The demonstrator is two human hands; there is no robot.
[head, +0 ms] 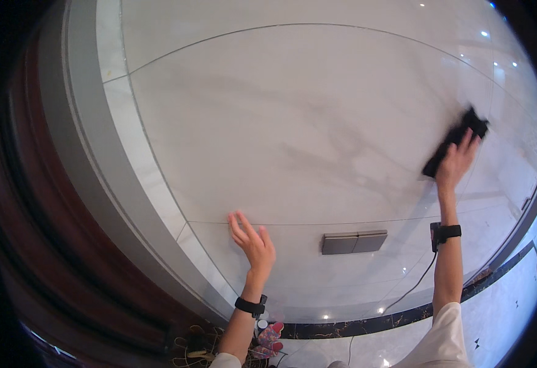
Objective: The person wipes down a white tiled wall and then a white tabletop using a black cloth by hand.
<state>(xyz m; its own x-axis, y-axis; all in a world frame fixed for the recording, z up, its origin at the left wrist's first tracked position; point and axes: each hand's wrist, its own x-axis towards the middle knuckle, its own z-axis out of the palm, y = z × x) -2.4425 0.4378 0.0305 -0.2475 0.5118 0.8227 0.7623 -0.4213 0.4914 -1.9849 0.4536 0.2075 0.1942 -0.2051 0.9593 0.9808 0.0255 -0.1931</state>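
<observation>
A black cloth [452,138] lies against the glossy, pale marble-look wall tiles [268,124] at the right, blurred at its edges. My right hand [457,161] presses on it with spread fingers, and a black strap with a small device circles that wrist. Lower left, my left hand [254,244] is at the tiled wall with its fingers apart, holding nothing; its wrist also bears a black strap. Between the two arms, a grey double switch plate [354,242] is fixed to the wall.
A grey door frame [107,152] and dark reddish-brown door [66,248] stand left. Below are a black marble floor border [342,329], colourful shoes [269,338], a white-capped container [262,324] and a wire-frame basket [195,342]. A thin cable [418,283] hangs from the right wrist.
</observation>
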